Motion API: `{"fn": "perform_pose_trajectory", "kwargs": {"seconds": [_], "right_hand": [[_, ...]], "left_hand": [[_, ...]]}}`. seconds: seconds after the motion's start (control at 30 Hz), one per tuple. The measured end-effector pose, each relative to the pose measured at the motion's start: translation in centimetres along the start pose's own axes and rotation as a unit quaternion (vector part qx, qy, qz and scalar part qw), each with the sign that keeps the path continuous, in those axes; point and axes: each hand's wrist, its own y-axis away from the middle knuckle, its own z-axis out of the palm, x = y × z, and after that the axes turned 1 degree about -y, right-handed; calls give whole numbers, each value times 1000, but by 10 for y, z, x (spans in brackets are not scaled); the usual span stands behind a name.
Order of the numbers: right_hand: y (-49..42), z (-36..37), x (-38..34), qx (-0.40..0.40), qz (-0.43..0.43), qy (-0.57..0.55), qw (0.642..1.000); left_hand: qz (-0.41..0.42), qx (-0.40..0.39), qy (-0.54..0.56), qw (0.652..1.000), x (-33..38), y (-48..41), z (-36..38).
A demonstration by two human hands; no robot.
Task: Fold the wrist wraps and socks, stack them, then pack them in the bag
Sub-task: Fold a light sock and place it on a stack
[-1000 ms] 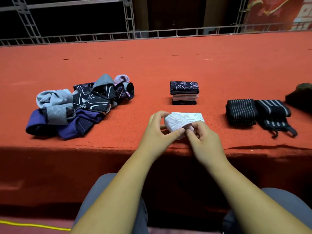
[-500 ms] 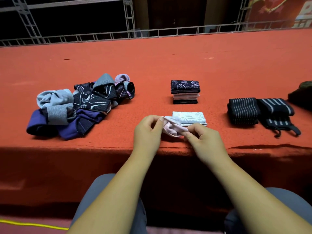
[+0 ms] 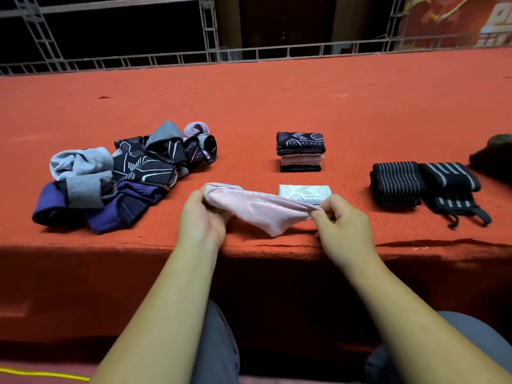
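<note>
Red table cover (image 3: 277,106): felt-like carpet, matt, rough nap. Held pink sock (image 3: 257,209): thin soft knit, faint sheen. The folded-sock stack (image 3: 300,151): patterned knit cloth, matt. Right of stack, wrist wraps (image 3: 396,184): ribbed elastic weave, matt black. Left of stack, sock pile (image 3: 119,176): mixed knits. Behind stack, truss (image 3: 210,29): bare silvery metal.

This looks like a stage or event hall, not a home. The desk (image 3: 277,101) under the left hand (image 3: 201,220) and right hand (image 3: 342,228) is a broad platform wrapped in red carpet. Well beyond the hands a low metal railing (image 3: 277,52) lines its far edge. Truss frames (image 3: 41,34) rise far ahead-left, and a red printed banner (image 3: 457,20) hangs far ahead-right in the dark.
</note>
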Motion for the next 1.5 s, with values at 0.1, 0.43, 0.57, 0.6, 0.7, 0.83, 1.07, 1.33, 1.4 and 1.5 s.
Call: {"fn": "perform_pose_trajectory", "kwargs": {"seconds": [0.1,0.43,0.57,0.6,0.7,0.83,1.07,1.33,1.4,1.5], "right_hand": [[-1,0,-2,31,55,-69,996],[3,-13,-4,-54,51,-292,953],[6,-19,-8,-164,55,-375,911],[9,-21,-12,-204,69,-376,901],[18,-16,-22,-233,63,-309,920],[18,-6,-21,-210,56,-273,937],[15,-1,-12,-210,38,-274,938],[11,5,-6,-165,27,-247,954],[10,5,-5,-157,45,-280,946],[8,1,-6,-155,61,-307,937]], "left_hand": [[25,21,23,999,14,-10,-8],[154,-130,-335,920,6,4,-16],[111,-188,-241,946,5,16,-10],[91,-206,-222,949,4,20,-9],[32,-246,-240,939,1,36,-3],[-23,-278,-265,923,-9,49,3],[-53,-327,-234,914,-16,49,5],[-46,-339,-224,913,-22,52,10],[-35,-326,-222,918,-23,52,11],[-21,-311,-222,924,-23,51,11]]}}
